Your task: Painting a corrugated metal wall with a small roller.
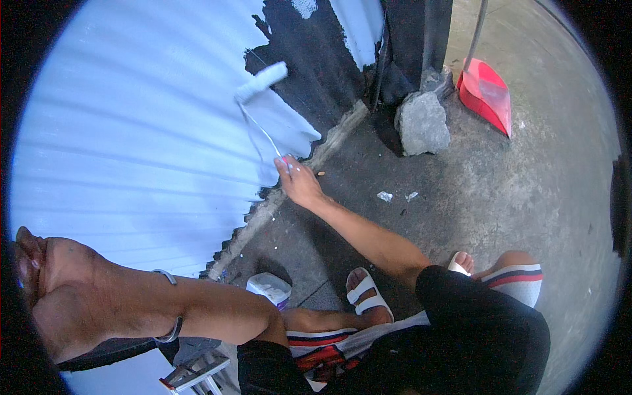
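Note:
A paint roller [261, 82] with a thin wire frame and a pink handle lies against the corrugated wall [148, 123]. My right hand [299, 182] grips that handle near the wall's foot. Fresh white paint covers most of the wall, while a black unpainted patch [316, 54] shows right of the roller. At the far left, close to the camera, my left hand [54, 291] is raised with its fingers bent; the picture's rim cuts it off, and whatever it touches is hidden. An open cuff bracelet [170, 332] circles that wrist.
A white tub [269, 289] stands by my sandalled foot. Past the black patch are a rough stone block [423, 123] and a red long-handled dustpan [486, 94]. Foil-like scraps [384, 196] litter the concrete floor [493, 197]. A metal stepladder [197, 373] is at the lower left.

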The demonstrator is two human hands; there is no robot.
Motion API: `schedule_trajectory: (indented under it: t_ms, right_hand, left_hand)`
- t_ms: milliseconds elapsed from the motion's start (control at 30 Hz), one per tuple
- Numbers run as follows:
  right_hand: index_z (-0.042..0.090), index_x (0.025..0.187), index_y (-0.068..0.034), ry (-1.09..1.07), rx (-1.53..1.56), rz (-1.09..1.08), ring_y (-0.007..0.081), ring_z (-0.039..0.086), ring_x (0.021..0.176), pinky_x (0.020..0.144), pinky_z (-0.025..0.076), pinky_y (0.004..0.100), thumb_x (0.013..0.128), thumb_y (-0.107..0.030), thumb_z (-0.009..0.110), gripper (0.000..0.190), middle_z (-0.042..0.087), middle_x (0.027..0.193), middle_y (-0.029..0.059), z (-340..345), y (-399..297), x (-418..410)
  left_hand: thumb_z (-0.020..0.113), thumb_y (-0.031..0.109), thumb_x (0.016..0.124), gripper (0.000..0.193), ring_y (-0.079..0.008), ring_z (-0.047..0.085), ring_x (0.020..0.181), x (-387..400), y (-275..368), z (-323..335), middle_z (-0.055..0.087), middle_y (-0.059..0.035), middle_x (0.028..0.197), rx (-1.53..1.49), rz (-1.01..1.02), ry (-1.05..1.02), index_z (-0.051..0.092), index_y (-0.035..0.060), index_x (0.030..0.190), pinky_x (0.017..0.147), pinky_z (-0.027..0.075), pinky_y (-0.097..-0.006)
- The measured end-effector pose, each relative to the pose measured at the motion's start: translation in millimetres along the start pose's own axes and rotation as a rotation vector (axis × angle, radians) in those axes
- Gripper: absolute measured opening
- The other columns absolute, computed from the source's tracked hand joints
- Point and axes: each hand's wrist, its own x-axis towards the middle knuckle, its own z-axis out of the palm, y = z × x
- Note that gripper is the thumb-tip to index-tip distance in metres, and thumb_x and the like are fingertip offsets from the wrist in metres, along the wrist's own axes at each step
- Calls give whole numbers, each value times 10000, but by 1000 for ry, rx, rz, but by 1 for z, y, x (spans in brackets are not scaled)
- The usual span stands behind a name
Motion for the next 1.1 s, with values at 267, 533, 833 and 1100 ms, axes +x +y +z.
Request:
schedule_trajectory:
  t_ms: [267, 533, 833, 1100]
  right_hand:
    - [506, 979, -9, 19, 29, -154, 443, 575, 789, 703, 437, 490, 921, -360, 445, 361, 595, 772, 238, -44, -17, 7]
    - [517, 1049, -19, 180, -75, -228, 411, 596, 738, 651, 466, 453, 886, -379, 513, 395, 600, 780, 218, -77, 79, -15]
    - [509, 1045, -95, 125, -461, -451, 402, 597, 736, 649, 465, 483, 918, -413, 412, 355, 611, 765, 197, -142, 10, 105]
    - [529, 1057, -99, 57, -722, -164, 403, 601, 776, 663, 475, 494, 932, -460, 321, 435, 620, 793, 211, -161, 123, 77]
  left_hand:
    - [475, 107, 829, 260, -199, 485, 599, 5, -23, 5, 424, -140, 635, -192, -34, 17, 509, -97, 671, 541, 411, -306]
    - [462, 12, 735, 218, -242, 340, 579, 16, -31, 24, 275, -142, 588, -1627, -312, 162, 430, -76, 538, 548, 262, -378]
    - [405, 59, 586, 86, -208, 301, 632, 18, -35, 19, 245, -136, 624, -1531, -444, 189, 350, 13, 537, 594, 244, -360]
    - [365, 73, 623, 79, -208, 295, 632, 26, -8, 13, 238, -123, 627, -1345, -441, 249, 331, 4, 610, 597, 238, -350]
